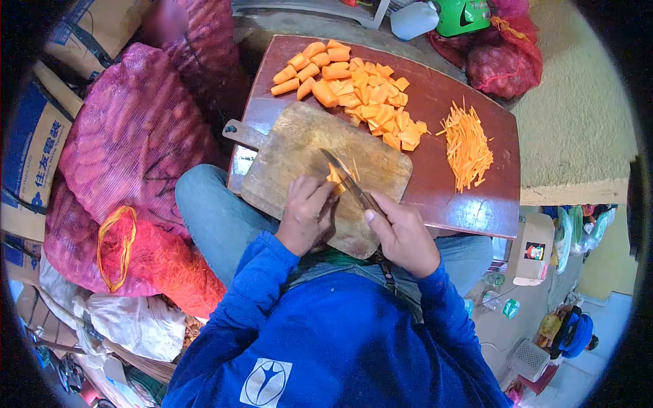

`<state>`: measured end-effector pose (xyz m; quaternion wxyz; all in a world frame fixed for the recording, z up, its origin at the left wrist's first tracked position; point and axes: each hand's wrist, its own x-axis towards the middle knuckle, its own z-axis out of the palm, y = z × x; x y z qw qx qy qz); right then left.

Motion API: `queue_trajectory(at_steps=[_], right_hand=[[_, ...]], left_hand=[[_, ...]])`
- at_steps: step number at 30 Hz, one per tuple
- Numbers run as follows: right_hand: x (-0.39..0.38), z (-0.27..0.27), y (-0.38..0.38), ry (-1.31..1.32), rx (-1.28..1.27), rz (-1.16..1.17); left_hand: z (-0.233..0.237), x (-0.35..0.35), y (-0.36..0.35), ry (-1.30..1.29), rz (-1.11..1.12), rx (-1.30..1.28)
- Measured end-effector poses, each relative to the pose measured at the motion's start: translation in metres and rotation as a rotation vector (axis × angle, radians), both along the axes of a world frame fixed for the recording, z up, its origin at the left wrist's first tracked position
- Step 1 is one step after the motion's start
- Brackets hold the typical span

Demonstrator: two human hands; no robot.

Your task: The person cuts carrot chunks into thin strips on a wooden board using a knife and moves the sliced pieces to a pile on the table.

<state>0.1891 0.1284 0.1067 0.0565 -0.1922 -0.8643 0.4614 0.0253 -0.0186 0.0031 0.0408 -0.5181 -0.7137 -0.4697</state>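
My right hand is wrapped round the handle of a knife, its blade pointing up and to the left over the wooden cutting board. With bent fingers, my left hand presses carrot slices on the board, right beside the blade. A few thin carrot strips lie just past the knife. Beyond the board, on the red-brown table, sit thick carrot chunks and a heap of flat carrot slices. Farther right rests a pile of carrot strips.
Large mesh sacks of carrots stand at the left, with a red net bag in front. Another red mesh bag lies behind the table, near a green container. Plastic bottles lie on the floor at right.
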Motion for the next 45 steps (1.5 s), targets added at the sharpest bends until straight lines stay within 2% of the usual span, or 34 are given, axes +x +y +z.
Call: queue_trajectory(at_steps=[3, 5, 9, 11, 15, 18, 21, 23, 26, 30, 32, 36, 38, 42, 45], right_hand=[[0.002, -0.01, -0.003, -0.062, -0.03, -0.011], [0.005, -0.012, -0.006, 0.026, 0.02, 0.052], [0.017, 0.002, -0.002, -0.017, 0.005, 0.083], [0.018, 0.009, -0.003, -0.073, -0.108, 0.008], [0.017, 0.004, -0.012, -0.053, -0.151, -0.034], [0.02, -0.001, -0.018, 0.057, -0.086, 0.006], [0.019, 0.009, -0.021, -0.043, -0.105, 0.022], [0.02, 0.007, -0.022, -0.107, 0.031, 0.074], [0.007, 0.004, -0.021, -0.188, 0.054, 0.078], [0.011, 0.001, -0.014, -0.145, -0.005, 0.052], [0.013, 0.002, -0.019, 0.003, -0.041, 0.041], [0.012, -0.003, -0.021, -0.029, 0.007, 0.053], [0.008, -0.005, -0.019, -0.142, 0.0, 0.066], [0.01, -0.001, -0.016, -0.114, 0.001, 0.064], [0.016, -0.006, -0.023, 0.026, -0.043, 0.029]], left_hand=[[-0.001, 0.002, 0.002, -0.029, 0.054, -0.025], [-0.001, 0.003, -0.001, -0.013, 0.05, -0.049], [0.003, 0.003, -0.006, 0.034, -0.002, -0.102], [0.003, 0.003, -0.009, 0.035, -0.013, -0.129], [0.003, 0.001, -0.01, 0.069, -0.031, -0.133], [0.008, 0.0, -0.011, 0.112, -0.033, -0.101], [0.009, -0.003, -0.011, 0.103, -0.057, -0.085], [0.006, -0.005, -0.012, 0.094, -0.057, -0.103], [0.005, -0.003, -0.013, 0.08, -0.063, -0.126], [-0.001, -0.004, -0.01, 0.062, -0.06, -0.092], [0.0, -0.006, -0.01, 0.066, -0.063, -0.079], [-0.001, -0.002, -0.01, 0.076, -0.052, -0.04], [0.0, -0.003, -0.012, 0.081, -0.061, -0.066], [0.003, -0.001, -0.01, 0.094, -0.026, -0.079], [0.005, 0.0, -0.012, 0.103, -0.018, -0.093]])
